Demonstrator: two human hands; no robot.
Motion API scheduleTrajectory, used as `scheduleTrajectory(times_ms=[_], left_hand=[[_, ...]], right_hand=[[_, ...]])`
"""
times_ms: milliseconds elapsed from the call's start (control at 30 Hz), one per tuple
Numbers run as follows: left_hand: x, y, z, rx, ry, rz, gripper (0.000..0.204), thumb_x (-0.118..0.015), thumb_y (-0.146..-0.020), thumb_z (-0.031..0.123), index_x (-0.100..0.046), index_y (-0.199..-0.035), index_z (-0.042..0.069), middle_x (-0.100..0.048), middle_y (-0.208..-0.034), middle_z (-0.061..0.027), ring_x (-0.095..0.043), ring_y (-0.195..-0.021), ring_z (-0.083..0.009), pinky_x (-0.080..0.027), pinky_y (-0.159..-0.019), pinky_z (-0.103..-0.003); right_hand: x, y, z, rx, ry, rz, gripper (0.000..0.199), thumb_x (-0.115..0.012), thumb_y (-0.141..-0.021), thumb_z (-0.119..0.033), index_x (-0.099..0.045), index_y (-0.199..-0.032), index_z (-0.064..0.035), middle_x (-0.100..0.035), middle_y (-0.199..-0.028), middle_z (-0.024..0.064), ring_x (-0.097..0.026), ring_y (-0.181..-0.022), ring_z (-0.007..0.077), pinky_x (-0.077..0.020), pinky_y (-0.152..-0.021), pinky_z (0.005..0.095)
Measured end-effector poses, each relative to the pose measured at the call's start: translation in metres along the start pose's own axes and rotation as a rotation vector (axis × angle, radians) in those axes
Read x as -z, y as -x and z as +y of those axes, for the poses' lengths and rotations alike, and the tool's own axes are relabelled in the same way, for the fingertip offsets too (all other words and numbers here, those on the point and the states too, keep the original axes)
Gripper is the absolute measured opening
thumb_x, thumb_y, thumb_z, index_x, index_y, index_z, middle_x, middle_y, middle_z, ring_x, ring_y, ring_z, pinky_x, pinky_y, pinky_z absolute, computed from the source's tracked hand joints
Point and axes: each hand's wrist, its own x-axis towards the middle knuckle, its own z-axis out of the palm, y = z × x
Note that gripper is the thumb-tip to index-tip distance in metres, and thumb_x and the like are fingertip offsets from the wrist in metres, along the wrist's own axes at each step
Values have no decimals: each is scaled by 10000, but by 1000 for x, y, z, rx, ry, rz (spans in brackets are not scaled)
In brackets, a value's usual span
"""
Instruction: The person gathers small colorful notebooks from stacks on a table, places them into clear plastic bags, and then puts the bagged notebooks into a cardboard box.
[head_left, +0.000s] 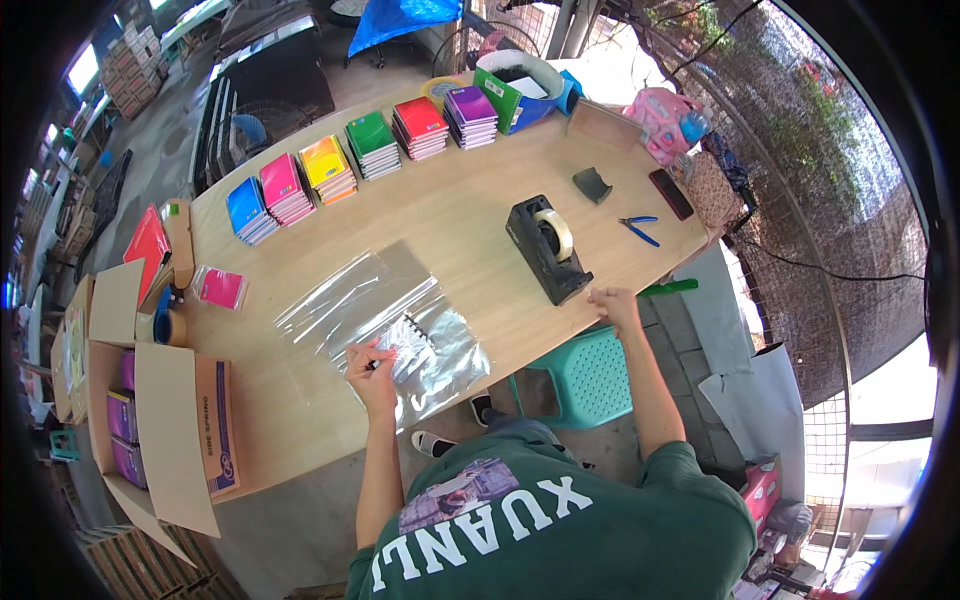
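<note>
In the head view, the left hand [370,362] presses down, fingers curled, on a clear plastic sleeve [385,325] just below frame centre, its long axis running up-left across the desk [450,200]. The right hand [612,303], right of centre, rests released on the desk edge beside the black tape dispenser [547,247], well apart from the sleeve.

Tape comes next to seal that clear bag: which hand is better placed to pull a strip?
Probably the right hand: it rests at the table edge right beside the black tape dispenser. The left hand is pressing on the spiral notebook in the clear bag, farther away.
</note>
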Motion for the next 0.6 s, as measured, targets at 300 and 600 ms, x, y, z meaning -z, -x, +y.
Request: scheduleTrajectory(times_ms=[300, 600], left_hand=[[5, 2, -5, -128, -100, -30, 132, -764, -647, -56, -693, -679, 51, -530, -831, -55, -579, -922, -222, -449, -784, -340], [3, 11, -8, -139, -99, 4, 155, -763, -659, -75, -692, -715, 51, -544, -825, -57, -589, -916, -227, -474, -804, -353]], right_hand=[[-167, 124, -3, 43, -100, -310, 185, -653, -931, -182, -672, -909, 0, -612, -707, 38, -576, -607, 120, -468, -546, 264], [-260, 161, 7, 250, 370, -438, 352, -714, -906, -289, -671, -739, 18, -603, -577, 25, -518, -471, 78, -390, -439, 238]])
